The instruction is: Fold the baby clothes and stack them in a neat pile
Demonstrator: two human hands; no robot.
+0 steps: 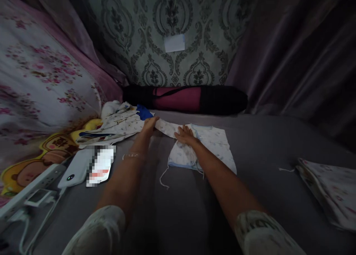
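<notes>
A small white baby shirt (215, 140) with pale blue trim and a faint print lies spread on the grey sheet. One sleeve stretches out to the left, and thin white ties hang from the lower edge. At the end of that sleeve is my left hand (150, 123), its fingers closed on the cloth. My right hand (185, 135) rests flat on the shirt near the base of the sleeve, fingers spread. The shirt's middle is partly covered by my right hand and forearm.
Left of the shirt lies a pile of printed clothes (119, 123), near a yellow cartoon cushion (30, 169), a power strip (41, 182), a white power bank (76, 167) and a blurred-out object (100, 166). A black and maroon bag (180, 99) lines the wall. Folded cloth (330, 188) sits at right.
</notes>
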